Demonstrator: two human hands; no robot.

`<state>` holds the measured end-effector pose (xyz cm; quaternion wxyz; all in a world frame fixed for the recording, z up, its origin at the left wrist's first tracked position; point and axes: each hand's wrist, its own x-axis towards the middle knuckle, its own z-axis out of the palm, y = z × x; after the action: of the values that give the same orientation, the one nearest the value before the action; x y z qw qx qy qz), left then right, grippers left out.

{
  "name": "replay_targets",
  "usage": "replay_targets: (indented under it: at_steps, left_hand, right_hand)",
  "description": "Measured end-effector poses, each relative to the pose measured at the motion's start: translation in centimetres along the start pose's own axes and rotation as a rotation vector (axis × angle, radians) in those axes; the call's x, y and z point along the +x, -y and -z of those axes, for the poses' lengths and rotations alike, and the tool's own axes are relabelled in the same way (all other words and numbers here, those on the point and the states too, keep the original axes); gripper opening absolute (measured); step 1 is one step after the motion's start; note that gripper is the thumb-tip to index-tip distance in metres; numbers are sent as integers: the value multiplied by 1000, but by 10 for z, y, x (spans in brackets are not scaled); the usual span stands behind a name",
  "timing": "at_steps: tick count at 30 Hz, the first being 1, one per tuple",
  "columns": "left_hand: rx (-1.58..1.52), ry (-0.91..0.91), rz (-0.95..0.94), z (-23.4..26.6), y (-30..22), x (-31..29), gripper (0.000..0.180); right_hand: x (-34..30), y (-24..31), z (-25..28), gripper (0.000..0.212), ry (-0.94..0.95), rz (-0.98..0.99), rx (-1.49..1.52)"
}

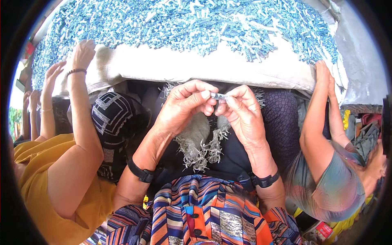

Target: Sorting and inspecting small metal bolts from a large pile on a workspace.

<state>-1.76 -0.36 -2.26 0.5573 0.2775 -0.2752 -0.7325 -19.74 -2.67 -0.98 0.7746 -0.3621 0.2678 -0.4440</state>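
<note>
From where I stand, the tube (218, 96) is up between the wearer's two hands, above the lap and near the edge of the cloth (175, 67); the left hand (185, 104) pinches one end between thumb and forefinger, the right hand (245, 116) pinches the other; it looks light and fairly stiff, perhaps slick, and I'd guess a hard squeeze could dent it; best held by its ends, fingertips only; the pile (163, 24) lies beyond.
</note>
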Motion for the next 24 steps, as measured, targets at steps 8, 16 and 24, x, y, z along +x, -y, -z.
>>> replay_targets:
  at_steps: [8, 16, 24]
  left_hand:
    - [104, -1, -59, -3, 6, -1, 17]
    - [159, -34, -82, -5, 7, 0, 14]
    - [418, 28, -85, -3, -2, 0, 17]
  right_hand:
    - [-4, -1, 1, 5, -61, 47, -117]
    - [-6, -2, 4, 4, -71, 10, -93]
    - [-4, -9, 11, 4, -37, -88, 138]
